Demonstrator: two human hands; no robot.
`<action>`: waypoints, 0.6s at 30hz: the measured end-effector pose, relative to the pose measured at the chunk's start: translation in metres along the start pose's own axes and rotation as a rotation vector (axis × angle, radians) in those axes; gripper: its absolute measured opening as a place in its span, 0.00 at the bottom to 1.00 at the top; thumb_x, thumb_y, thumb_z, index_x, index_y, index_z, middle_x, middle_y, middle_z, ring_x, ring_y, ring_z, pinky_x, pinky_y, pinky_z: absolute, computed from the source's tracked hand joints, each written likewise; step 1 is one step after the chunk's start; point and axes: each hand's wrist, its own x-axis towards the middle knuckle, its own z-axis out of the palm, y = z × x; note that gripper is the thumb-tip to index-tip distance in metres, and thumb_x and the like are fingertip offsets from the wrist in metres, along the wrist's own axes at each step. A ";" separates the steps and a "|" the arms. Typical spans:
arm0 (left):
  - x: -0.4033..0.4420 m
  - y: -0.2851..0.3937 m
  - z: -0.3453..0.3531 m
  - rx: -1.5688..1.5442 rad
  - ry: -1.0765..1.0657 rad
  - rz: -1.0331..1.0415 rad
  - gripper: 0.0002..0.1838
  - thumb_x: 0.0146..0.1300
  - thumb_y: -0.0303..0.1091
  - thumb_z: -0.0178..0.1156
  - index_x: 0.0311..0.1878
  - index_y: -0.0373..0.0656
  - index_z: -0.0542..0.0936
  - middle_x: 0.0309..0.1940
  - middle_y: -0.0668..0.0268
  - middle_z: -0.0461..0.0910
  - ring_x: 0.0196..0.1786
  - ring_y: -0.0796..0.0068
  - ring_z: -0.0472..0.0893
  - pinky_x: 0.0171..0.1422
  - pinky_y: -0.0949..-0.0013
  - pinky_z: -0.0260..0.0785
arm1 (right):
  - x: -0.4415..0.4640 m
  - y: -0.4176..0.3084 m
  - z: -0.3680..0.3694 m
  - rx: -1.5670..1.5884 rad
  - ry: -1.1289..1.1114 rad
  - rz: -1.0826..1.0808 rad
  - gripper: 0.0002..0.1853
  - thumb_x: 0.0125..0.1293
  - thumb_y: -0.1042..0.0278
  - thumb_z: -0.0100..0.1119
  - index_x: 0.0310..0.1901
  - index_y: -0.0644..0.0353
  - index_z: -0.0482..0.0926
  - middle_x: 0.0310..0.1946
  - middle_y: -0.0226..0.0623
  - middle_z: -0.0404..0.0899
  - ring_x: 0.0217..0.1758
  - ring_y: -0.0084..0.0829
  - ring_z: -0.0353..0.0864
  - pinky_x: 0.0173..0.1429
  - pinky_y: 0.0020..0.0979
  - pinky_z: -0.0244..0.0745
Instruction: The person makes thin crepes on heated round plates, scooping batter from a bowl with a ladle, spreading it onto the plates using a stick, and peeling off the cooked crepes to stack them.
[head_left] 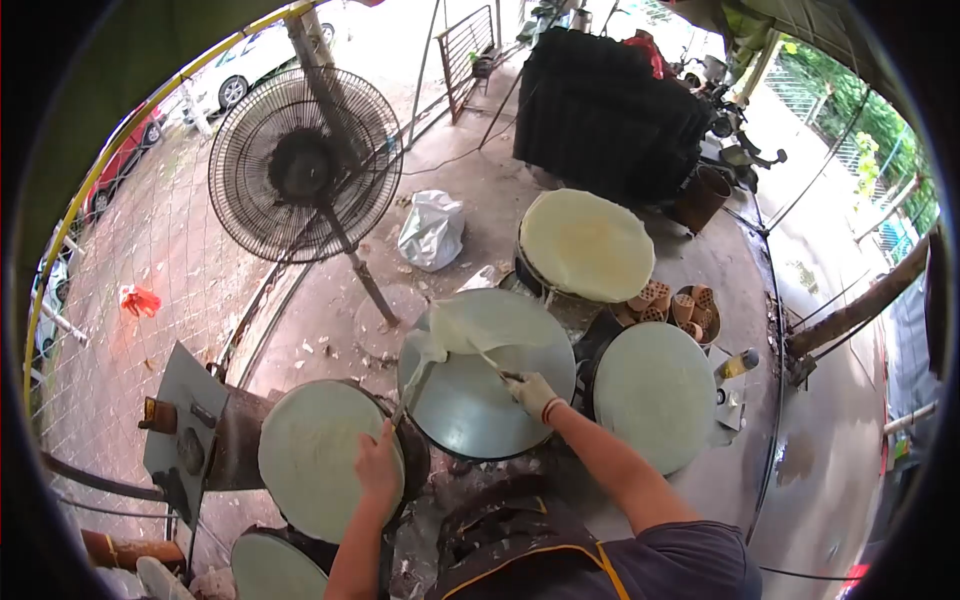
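Observation:
My left hand (378, 462) is closed on a thin tool whose far end meets pale batter at the left side of the middle round griddle (480, 405). My right hand (533, 395), in a white glove, grips the handle of another thin tool that reaches up into the batter. The pale batter (470, 328) lies folded and uneven across the upper part of this griddle, and bare metal shows below it. Pale sheets cover the left griddle (320, 460), the right griddle (655, 398) and the back griddle (588, 245).
A large fan (305, 165) stands at the back left, near a white bag (432, 230). Perforated brown cylinders (655, 297) sit between the back and right griddles. A bottle (738, 364) lies at the right. Another griddle (275, 568) is at the lower left.

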 end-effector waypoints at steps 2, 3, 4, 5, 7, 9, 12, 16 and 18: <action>-0.008 0.008 -0.007 0.001 -0.020 -0.047 0.26 0.55 0.25 0.52 0.58 0.59 0.73 0.29 0.61 0.65 0.29 0.59 0.73 0.31 0.59 0.67 | -0.012 -0.016 -0.015 0.157 -0.089 0.146 0.17 0.64 0.60 0.53 0.49 0.61 0.79 0.22 0.25 0.73 0.20 0.16 0.66 0.25 0.21 0.64; -0.011 0.010 -0.011 -0.001 -0.026 -0.072 0.25 0.56 0.26 0.52 0.58 0.58 0.73 0.29 0.61 0.65 0.30 0.60 0.73 0.31 0.60 0.67 | -0.002 0.017 -0.026 0.183 -0.062 0.107 0.16 0.63 0.62 0.53 0.49 0.60 0.79 0.23 0.25 0.74 0.21 0.15 0.66 0.26 0.21 0.64; -0.015 0.009 -0.013 -0.029 -0.028 -0.089 0.25 0.55 0.26 0.52 0.58 0.57 0.73 0.29 0.61 0.65 0.30 0.60 0.73 0.32 0.59 0.67 | 0.005 0.036 -0.036 0.204 -0.037 0.061 0.15 0.63 0.63 0.54 0.49 0.58 0.79 0.24 0.25 0.74 0.22 0.15 0.66 0.27 0.21 0.65; -0.019 0.008 -0.014 -0.059 -0.027 -0.110 0.25 0.55 0.26 0.52 0.57 0.56 0.74 0.29 0.60 0.64 0.30 0.60 0.73 0.33 0.59 0.67 | 0.005 0.036 -0.041 0.168 0.116 0.114 0.14 0.63 0.65 0.55 0.49 0.57 0.79 0.25 0.24 0.75 0.23 0.14 0.65 0.28 0.20 0.65; -0.033 0.009 -0.016 -0.143 -0.015 -0.124 0.24 0.54 0.25 0.53 0.56 0.53 0.74 0.30 0.60 0.65 0.30 0.59 0.73 0.34 0.59 0.68 | 0.016 0.045 -0.030 0.072 0.065 -0.062 0.14 0.63 0.64 0.55 0.48 0.56 0.80 0.26 0.23 0.75 0.24 0.13 0.66 0.29 0.19 0.65; -0.041 0.017 -0.017 -0.267 0.040 -0.119 0.24 0.52 0.24 0.55 0.55 0.48 0.75 0.31 0.59 0.66 0.30 0.58 0.73 0.35 0.60 0.68 | 0.015 0.010 -0.021 -0.132 -0.066 0.004 0.14 0.62 0.65 0.55 0.46 0.60 0.81 0.27 0.25 0.79 0.25 0.18 0.71 0.32 0.23 0.69; -0.054 0.025 -0.016 -0.420 0.169 -0.117 0.23 0.49 0.23 0.57 0.53 0.40 0.75 0.32 0.58 0.68 0.30 0.59 0.73 0.36 0.61 0.67 | -0.009 -0.010 -0.044 0.101 -0.346 0.280 0.14 0.61 0.66 0.55 0.47 0.61 0.79 0.28 0.26 0.81 0.26 0.21 0.73 0.35 0.25 0.71; -0.076 0.032 -0.003 -0.783 0.190 -0.297 0.19 0.53 0.24 0.57 0.51 0.31 0.74 0.26 0.61 0.70 0.28 0.65 0.73 0.33 0.64 0.67 | 0.023 0.028 -0.069 0.097 -0.111 -0.191 0.14 0.61 0.66 0.55 0.47 0.59 0.80 0.25 0.25 0.77 0.22 0.19 0.70 0.27 0.23 0.66; -0.082 0.033 0.014 -0.952 0.104 -0.433 0.17 0.57 0.25 0.55 0.51 0.30 0.73 0.22 0.63 0.70 0.24 0.71 0.73 0.28 0.67 0.66 | 0.043 0.012 -0.056 -0.061 -0.169 -0.245 0.14 0.61 0.64 0.55 0.47 0.58 0.80 0.22 0.24 0.75 0.19 0.17 0.67 0.22 0.21 0.62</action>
